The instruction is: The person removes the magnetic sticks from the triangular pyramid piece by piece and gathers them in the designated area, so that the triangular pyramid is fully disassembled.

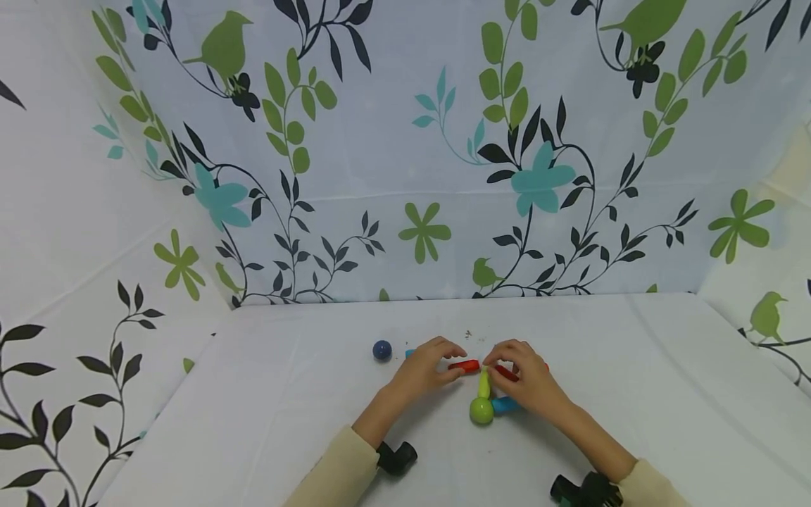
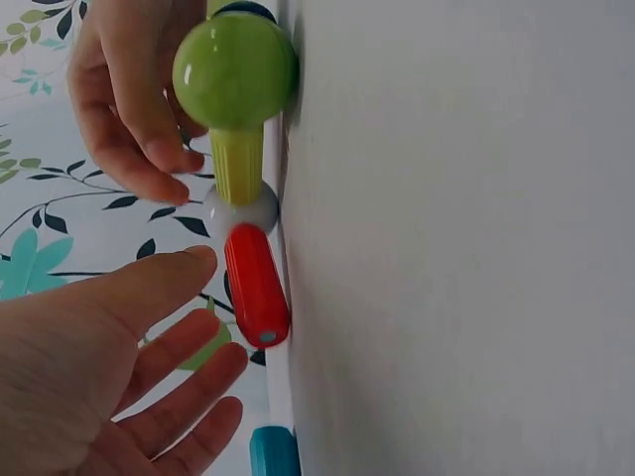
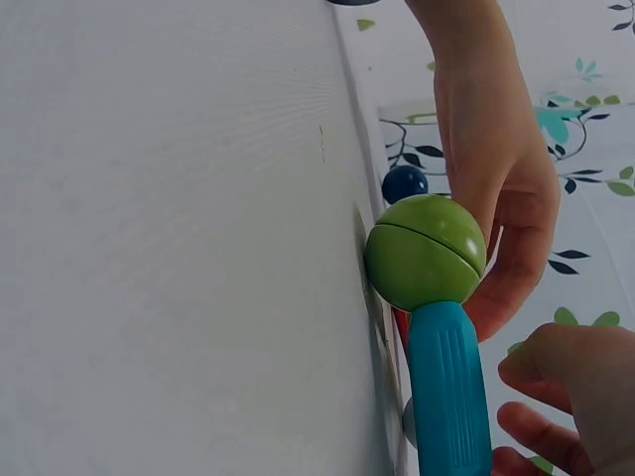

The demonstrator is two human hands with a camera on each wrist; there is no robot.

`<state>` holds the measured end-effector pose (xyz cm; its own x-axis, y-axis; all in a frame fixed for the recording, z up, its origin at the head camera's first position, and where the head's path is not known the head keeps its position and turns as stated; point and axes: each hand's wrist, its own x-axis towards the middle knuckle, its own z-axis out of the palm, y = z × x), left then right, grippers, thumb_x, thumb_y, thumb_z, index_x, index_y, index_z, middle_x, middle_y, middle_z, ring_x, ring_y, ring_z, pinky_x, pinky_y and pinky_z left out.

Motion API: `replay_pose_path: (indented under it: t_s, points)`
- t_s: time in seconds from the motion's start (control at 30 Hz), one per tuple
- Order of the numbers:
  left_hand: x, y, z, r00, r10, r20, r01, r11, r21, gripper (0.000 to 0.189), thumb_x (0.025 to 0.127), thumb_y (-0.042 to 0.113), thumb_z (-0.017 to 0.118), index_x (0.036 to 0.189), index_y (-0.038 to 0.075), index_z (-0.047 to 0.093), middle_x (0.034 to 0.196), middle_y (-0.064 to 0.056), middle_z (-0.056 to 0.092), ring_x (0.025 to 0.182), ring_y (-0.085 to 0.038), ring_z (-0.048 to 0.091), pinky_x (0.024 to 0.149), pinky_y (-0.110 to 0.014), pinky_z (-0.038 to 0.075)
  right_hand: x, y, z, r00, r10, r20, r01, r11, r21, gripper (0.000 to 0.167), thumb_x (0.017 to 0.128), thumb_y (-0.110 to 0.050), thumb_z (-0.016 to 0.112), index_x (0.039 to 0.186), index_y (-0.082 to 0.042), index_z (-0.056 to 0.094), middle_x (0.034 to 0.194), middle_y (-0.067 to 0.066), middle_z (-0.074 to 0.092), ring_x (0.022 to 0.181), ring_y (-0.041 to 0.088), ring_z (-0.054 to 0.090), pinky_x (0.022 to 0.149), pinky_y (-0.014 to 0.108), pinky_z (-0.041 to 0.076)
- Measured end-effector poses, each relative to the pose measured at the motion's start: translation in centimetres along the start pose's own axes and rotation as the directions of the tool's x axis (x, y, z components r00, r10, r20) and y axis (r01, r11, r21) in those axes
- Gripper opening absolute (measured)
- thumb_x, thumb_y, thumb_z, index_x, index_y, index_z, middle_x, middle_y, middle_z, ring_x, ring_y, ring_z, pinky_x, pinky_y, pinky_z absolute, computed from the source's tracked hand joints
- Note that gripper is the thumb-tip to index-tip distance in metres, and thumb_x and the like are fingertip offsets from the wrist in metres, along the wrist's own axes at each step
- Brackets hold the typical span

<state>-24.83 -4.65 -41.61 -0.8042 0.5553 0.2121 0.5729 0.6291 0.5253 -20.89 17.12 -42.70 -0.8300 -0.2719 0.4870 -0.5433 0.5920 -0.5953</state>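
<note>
Cream left sleeve (image 1: 336,472): seen at the bottom of the head view, near a black wrist camera (image 1: 397,458).
Green ball (image 1: 481,411): found below the middle of the head view, on the white table (image 1: 304,401); it is touched by the yellow stick (image 1: 484,386) above and the blue stick (image 1: 505,404) at its right.
Silver ball (image 2: 265,208): seen by the yellow stick's far end in the left wrist view; it could be rolled out of line if the red stick (image 1: 464,366) is pushed crooked.
Left hand (image 1: 427,366): held with thumb and fingers spread just beside the red stick; nothing is gripped.
Right hand (image 1: 532,384): loosely bent, with a gap left between thumb and fingers; nothing is seen pinched, but whether the dark red stick (image 1: 507,372) under it is touched cannot be told.
Yellow stick: might be knocked loose, as right fingertips are hung so close.
Dark blue ball (image 1: 382,351): placed left of the hands; could be sent rolling by a bump, being round.
</note>
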Motion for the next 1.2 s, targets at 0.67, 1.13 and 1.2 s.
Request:
replay_pose_path:
  t_s: [0.67, 1.13, 1.2]
  points:
    - [-0.2, -0.1, 1.4, 0.995, 0.021, 0.094, -0.011, 0.994, -0.108, 0.029, 0.09, 0.013, 0.07, 0.119, 0.01, 0.066, 0.104, -0.001, 0.065, 0.092, -0.007, 0.055, 0.084, -0.022, 0.047, 0.0, 0.8, -0.3, 0.993, 0.03, 0.117, -0.034, 0.999, 0.032, 0.024, 0.087, 0.0, 0.068, 0.111, -0.003, 0.068, 0.108, 0.011, 0.066, 0.084, 0.018, 0.063, 0.073, 0.026, 0.055]
    - [-0.4, -0.1, 2.2, 0.994, 0.04, 0.099, -0.023, 0.986, -0.165, 0.029, 0.093, 0.017, 0.067, 0.12, 0.009, 0.065, 0.106, -0.002, 0.064, 0.092, -0.007, 0.055, 0.083, -0.021, 0.048, -0.1, 0.7, -0.6, 0.987, 0.038, 0.153, -0.046, 0.997, 0.055, 0.022, 0.091, -0.01, 0.068, 0.112, -0.002, 0.067, 0.102, 0.01, 0.067, 0.081, 0.018, 0.064, 0.071, 0.026, 0.055]
    - [-0.3, -0.3, 2.2, 0.994, 0.052, 0.095, -0.037, 0.987, -0.159, 0.029, 0.093, 0.018, 0.067, 0.12, 0.009, 0.065, 0.106, -0.002, 0.064, 0.092, -0.008, 0.055, 0.083, -0.022, 0.047, -0.1, 0.7, -0.6, 0.988, 0.037, 0.152, -0.046, 0.997, 0.057, 0.022, 0.091, -0.009, 0.068, 0.112, -0.002, 0.067, 0.101, 0.01, 0.067, 0.081, 0.018, 0.063, 0.072, 0.026, 0.055]
